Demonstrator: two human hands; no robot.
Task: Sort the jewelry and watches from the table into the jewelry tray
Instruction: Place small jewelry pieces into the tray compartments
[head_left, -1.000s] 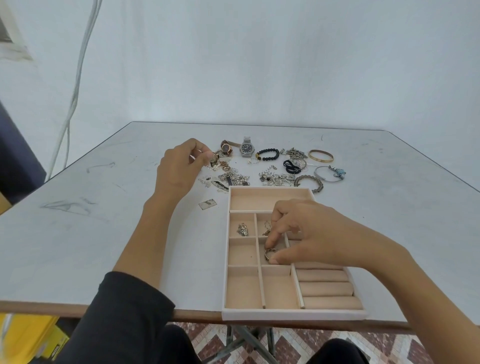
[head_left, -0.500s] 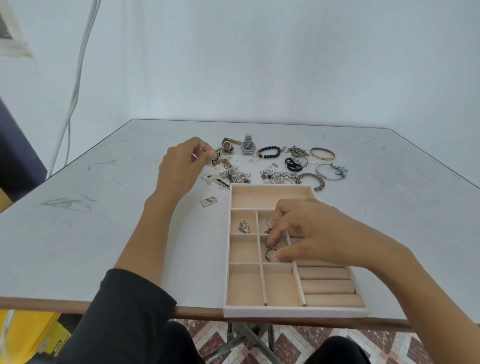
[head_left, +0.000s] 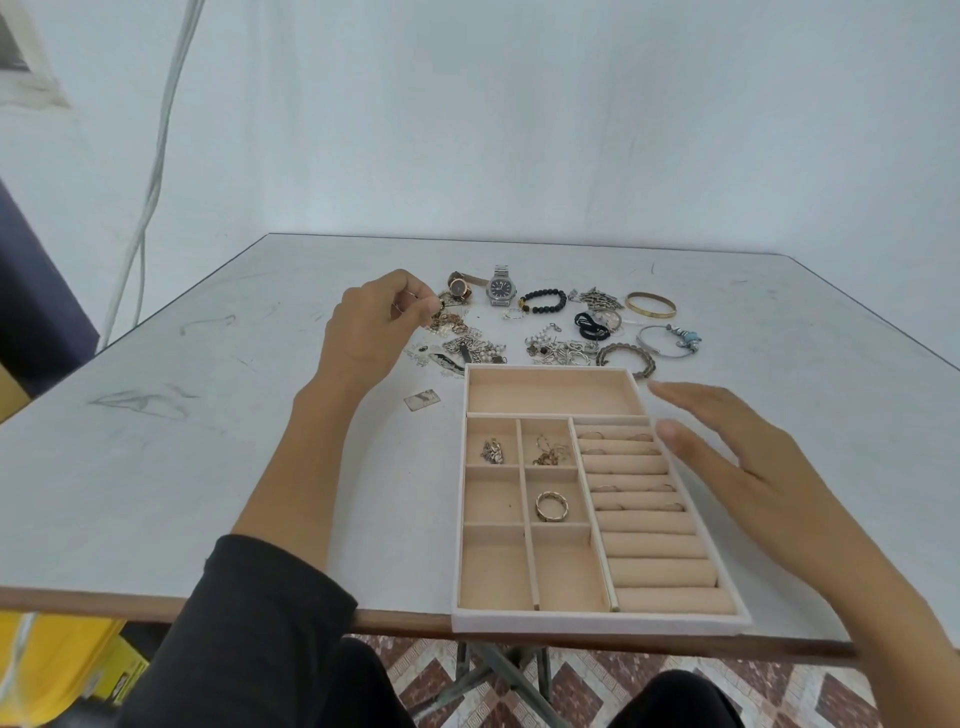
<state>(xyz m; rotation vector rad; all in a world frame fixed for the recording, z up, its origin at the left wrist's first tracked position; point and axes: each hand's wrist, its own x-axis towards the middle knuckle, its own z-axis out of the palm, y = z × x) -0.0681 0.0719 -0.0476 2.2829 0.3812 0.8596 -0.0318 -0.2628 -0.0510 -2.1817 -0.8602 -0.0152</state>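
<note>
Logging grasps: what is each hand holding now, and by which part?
Left hand pinches a small jewelry piece; which part, cannot tell. Right hand holds nothing.

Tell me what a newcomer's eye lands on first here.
The beige jewelry tray at the near edge of the table draws the eye, with a ring in a middle compartment. Beyond it lies a scatter of jewelry and a silver watch. The left hand pinches a small piece at the scatter's left end; the right hand hovers open over the tray's right side.

Beige jewelry tray (head_left: 597, 621), pale grey table (head_left: 208, 467), black bead bracelet (head_left: 544, 301), gold bangle (head_left: 650, 305)
</note>
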